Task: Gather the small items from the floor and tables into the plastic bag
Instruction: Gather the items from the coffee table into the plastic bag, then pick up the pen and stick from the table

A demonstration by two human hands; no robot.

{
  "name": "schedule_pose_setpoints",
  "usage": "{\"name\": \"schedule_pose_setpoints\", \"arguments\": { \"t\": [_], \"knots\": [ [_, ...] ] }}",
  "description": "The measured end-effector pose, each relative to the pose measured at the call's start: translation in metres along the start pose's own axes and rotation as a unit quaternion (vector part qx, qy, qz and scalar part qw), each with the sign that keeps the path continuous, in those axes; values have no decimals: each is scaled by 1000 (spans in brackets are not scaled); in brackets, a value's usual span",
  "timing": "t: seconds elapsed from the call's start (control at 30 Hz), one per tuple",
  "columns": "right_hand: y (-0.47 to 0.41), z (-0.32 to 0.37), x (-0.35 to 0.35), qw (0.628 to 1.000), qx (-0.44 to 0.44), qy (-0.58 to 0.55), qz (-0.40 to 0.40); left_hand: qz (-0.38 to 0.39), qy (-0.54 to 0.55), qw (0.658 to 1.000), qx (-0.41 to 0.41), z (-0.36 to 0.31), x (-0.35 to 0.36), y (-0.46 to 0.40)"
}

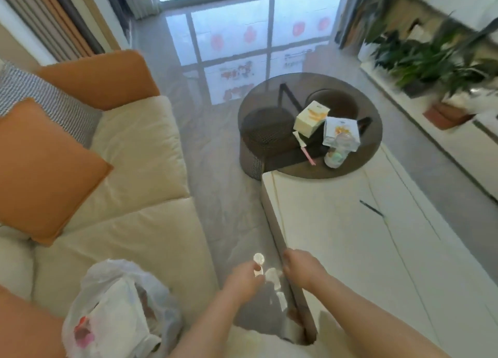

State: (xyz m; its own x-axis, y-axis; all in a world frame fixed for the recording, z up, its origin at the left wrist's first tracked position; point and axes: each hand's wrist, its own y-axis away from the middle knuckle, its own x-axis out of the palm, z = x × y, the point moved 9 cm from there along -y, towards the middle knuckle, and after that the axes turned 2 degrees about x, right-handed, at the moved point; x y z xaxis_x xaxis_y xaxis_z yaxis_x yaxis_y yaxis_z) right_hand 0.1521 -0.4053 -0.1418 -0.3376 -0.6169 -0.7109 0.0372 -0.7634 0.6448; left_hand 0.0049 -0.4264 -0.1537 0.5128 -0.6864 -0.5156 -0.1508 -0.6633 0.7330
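Both hands are held low over the grey floor (215, 195), between the cream sofa (129, 222) and the long white worktop (377, 249). The fingers of the left hand (244, 278) are curled and pinched on a small white round cap (258, 260). The fingers of the right hand (301, 268) are bent downward; whether something is held by them cannot be told. Between the two hands, some small white scraps (273, 274) are seen on the floor. To the left of the left fingers, the plastic bag (116, 311) is lying open on the sofa. Far ahead of the fingers, two boxes (311, 119), a bottle (338, 151) and a pink stick (305, 148) are set on the round glass worktop (258, 101).
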Motion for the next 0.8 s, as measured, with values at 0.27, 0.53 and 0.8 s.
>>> {"name": "schedule_pose_setpoints", "arguments": {
  "t": [0.27, 0.53, 0.8],
  "knots": [
    [14, -164, -42, 987, 126, -83, -57, 66, -91, 990, 80, -127, 52, -48],
    [19, -237, -45, 962, 218, -152, -59, 113, -172, 972, 109, -185, 67, -76],
    [-32, -233, -61, 936, 264, -224, -63, 145, -246, 948, 141, -216, 38, -138]
  ]
}}
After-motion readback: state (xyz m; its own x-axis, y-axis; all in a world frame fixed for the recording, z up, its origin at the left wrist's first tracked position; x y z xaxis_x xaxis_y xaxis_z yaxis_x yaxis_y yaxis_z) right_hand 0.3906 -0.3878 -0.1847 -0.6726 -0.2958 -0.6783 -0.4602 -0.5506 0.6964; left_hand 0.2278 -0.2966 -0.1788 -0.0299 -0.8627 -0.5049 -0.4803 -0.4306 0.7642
